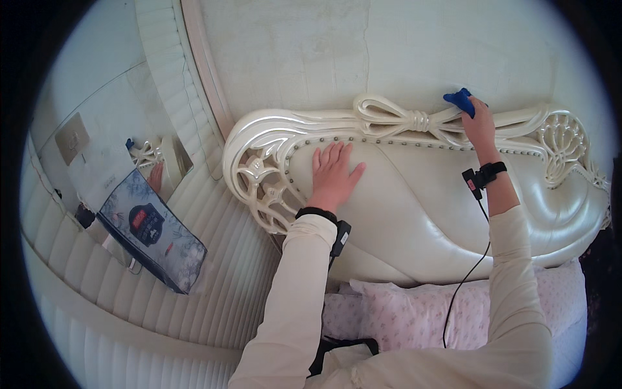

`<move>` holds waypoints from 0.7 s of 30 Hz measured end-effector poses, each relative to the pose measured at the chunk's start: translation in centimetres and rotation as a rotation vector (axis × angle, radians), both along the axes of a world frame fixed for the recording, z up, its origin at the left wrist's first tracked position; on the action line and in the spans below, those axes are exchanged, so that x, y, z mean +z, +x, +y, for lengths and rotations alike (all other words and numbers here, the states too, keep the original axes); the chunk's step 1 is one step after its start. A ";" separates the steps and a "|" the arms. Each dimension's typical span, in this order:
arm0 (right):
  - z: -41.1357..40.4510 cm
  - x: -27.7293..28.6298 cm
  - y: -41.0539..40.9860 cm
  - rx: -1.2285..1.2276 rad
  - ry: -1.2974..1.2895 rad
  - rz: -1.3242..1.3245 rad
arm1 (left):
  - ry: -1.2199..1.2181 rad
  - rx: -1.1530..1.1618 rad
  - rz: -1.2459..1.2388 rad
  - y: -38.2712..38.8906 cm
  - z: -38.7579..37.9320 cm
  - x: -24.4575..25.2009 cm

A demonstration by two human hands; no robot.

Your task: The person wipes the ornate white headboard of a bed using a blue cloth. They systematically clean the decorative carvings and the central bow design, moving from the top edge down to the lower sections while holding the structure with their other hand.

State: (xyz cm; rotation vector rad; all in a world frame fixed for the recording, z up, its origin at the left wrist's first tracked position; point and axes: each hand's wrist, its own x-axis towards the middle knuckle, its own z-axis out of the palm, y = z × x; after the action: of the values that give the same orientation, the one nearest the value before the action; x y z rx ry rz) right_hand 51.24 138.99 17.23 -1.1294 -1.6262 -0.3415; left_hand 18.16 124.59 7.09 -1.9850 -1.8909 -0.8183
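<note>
A cream upholstered headboard (379, 214) with a pearly carved frame and a row of metal studs stands before me against the wall. My left hand (334, 176) rests on its padded panel at the left, fingers spread, holding nothing. At the top rail, my right hand (478, 124) grips a blue cloth (460, 100) just right of the carved bow (418, 120). Part of the cloth sticks up above the rail; the rest is hidden by my fingers.
Pink floral pillows (423, 311) lie below the headboard. On the left, a boxed product (153, 233) bearing writing sits on a ribbed white surface (194, 301), near a mirror-like panel (165, 160) that reflects the headboard. A cable (457, 291) hangs from my right wrist device (478, 179).
</note>
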 end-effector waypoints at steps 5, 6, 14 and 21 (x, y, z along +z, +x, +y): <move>1.5 -1.4 0.1 -0.088 0.091 -0.219 | 0.045 -0.005 0.012 0.2 0.1 -0.3; 1.5 -1.5 -0.2 -0.082 0.062 -0.294 | 0.048 -0.009 0.005 0.2 0.2 -0.4; -1.9 -1.1 -7.6 -0.094 -0.160 -0.400 | 0.021 -0.016 -0.057 0.5 -0.1 -0.2; -2.4 -2.2 -12.2 0.070 -0.100 -0.305 | 0.051 -0.023 -0.049 0.1 0.0 -0.2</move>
State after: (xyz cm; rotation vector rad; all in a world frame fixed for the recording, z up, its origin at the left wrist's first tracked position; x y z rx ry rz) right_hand 38.99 136.61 15.01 -1.1326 -1.9642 -0.4051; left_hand 18.25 124.58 6.88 -1.9774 -1.8576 -0.9209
